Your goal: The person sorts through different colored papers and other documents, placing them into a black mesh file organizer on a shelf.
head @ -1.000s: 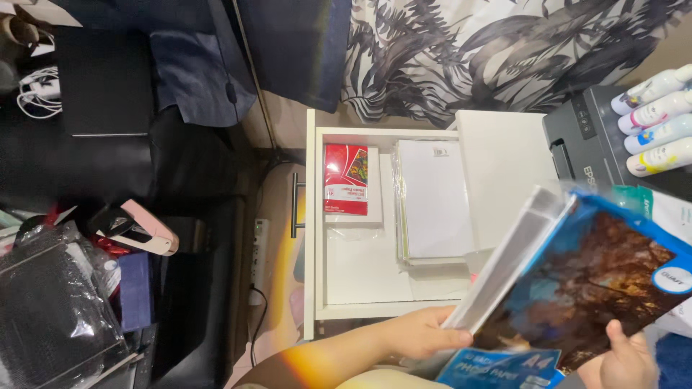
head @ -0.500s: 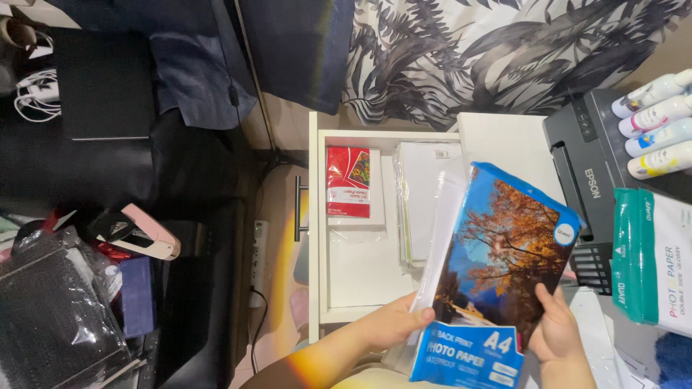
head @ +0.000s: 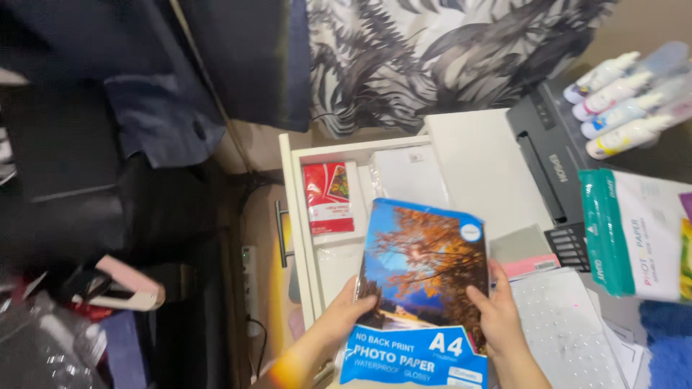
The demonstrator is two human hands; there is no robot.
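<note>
White open drawer below a leaf-patterned cloth — over it, left hand and right hand have their fingers clasped on a blue photo-paper pack, covering the drawer's front; red packet inside, black printer alongside.

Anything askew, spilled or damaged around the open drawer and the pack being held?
Nothing stands out. Both the left hand and right hand hold the blue paper pack flat above the open white drawer, where the red packet lies neatly; nothing looks spilled or torn.
</note>
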